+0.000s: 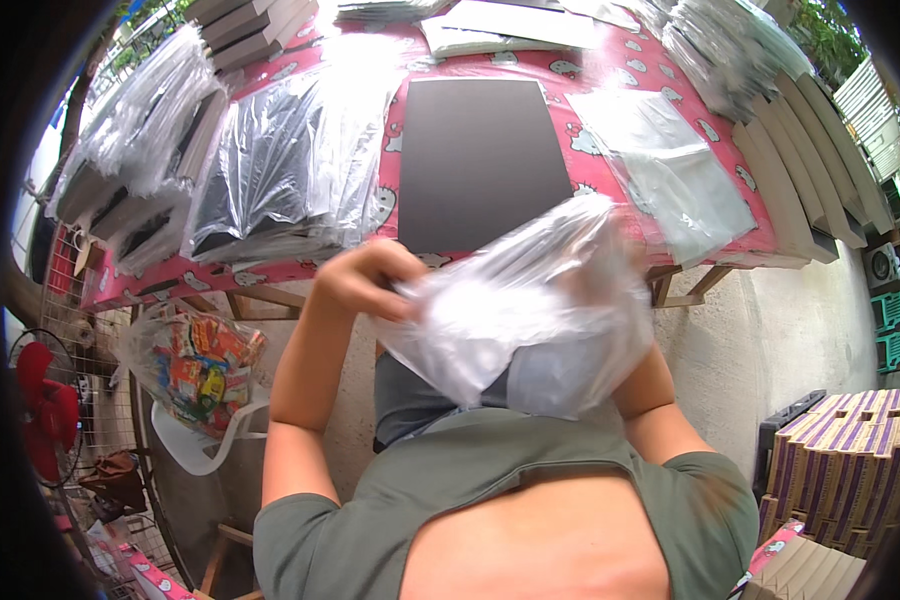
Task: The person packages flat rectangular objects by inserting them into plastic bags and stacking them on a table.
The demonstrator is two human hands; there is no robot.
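A clear plastic bag (500, 310) is held up in front of my body, over my lap, crumpled and shiny. My left hand (375, 280) is closed, pinching the bag's left edge between thumb and fingers. At the bag's right side is my right hand (605, 265), seen blurred through or behind the plastic, so its fingers cannot be made out. Just beyond the bag, a flat black rectangular board (480, 160) lies on the table. To its right rest flat clear plastic bags (665, 165). On its left lies a stack of black boards in clear plastic (280, 160).
The table wears a pink patterned cover (570, 70). Piles of grey boxes (800, 165) and bagged items (140, 130) line its sides. Below left hang a bag of colourful packets (205, 370) and a red fan (45, 410). Stacked cartons (850, 460) stand lower right.
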